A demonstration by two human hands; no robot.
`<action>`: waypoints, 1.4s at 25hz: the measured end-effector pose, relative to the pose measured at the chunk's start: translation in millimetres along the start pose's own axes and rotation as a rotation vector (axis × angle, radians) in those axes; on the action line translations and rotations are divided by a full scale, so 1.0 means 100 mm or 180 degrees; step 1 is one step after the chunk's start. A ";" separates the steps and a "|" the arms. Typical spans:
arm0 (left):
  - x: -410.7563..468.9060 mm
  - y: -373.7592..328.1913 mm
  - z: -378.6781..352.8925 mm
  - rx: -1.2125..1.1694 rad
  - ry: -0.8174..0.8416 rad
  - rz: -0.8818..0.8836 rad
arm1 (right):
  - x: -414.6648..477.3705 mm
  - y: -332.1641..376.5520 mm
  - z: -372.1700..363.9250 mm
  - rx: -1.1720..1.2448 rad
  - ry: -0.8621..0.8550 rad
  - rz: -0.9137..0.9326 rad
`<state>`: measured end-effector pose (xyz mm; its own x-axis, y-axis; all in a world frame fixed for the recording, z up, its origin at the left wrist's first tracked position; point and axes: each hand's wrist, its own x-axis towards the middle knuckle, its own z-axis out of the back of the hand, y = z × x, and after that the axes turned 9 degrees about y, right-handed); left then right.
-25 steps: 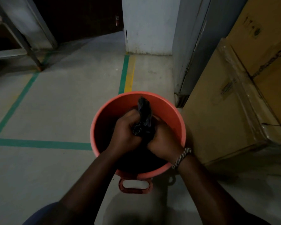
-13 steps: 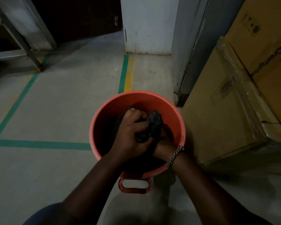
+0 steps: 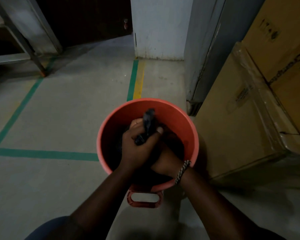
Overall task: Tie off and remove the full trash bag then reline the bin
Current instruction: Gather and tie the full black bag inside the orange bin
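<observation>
A round orange bin [image 3: 189,129] stands on the concrete floor, its handle toward me. Inside it sits a black trash bag [image 3: 149,122] whose gathered neck sticks up past my fingers. My left hand [image 3: 139,148] is clenched around that twisted neck, on top. My right hand [image 3: 164,161], with a braided bracelet at the wrist, lies under and behind the left one, deep in the bin; its fingers are mostly hidden but it grips the bag too. The bag's body is lost in the dark interior.
Large cardboard boxes [image 3: 260,104] stand close on the right, touching the bin's side. A grey metal door frame [image 3: 203,66] and white wall column [image 3: 159,28] are behind. A metal rack leg [image 3: 35,61] stands far left. Green and yellow tape lines [image 3: 135,80] mark the floor.
My left hand has moved over the right and closed on the bag's neck. The right hand has slid underneath, and the neck's tip has risen again after dipping sideways.
</observation>
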<state>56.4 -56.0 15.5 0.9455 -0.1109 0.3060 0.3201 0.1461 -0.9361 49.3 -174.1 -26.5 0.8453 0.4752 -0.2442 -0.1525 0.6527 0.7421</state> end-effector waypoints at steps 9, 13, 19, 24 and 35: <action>0.26 0.23 0.60 -0.0439 0.1912 0.0716 | -0.13 0.26 0.50 0.0925 -0.0799 -0.0050; 0.15 0.32 0.54 0.0294 0.2300 0.0707 | -0.12 0.15 0.69 0.1300 -0.0904 -0.0407; -0.10 0.28 0.10 0.1558 0.1727 0.0276 | -0.08 0.38 0.67 -0.0031 -0.1275 -0.0182; -0.18 0.44 0.25 0.0893 0.1056 0.0536 | -0.12 0.45 0.67 0.0179 -0.1195 0.0136; -0.18 0.35 0.23 0.1328 0.1111 -0.0317 | -0.25 0.49 0.86 0.0287 -0.0976 0.0386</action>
<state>52.0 -26.8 -18.4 0.8565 -0.4529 0.2474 0.4703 0.4876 -0.7356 64.8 -204.5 70.0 0.9405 0.3376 0.0381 -0.2270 0.5409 0.8099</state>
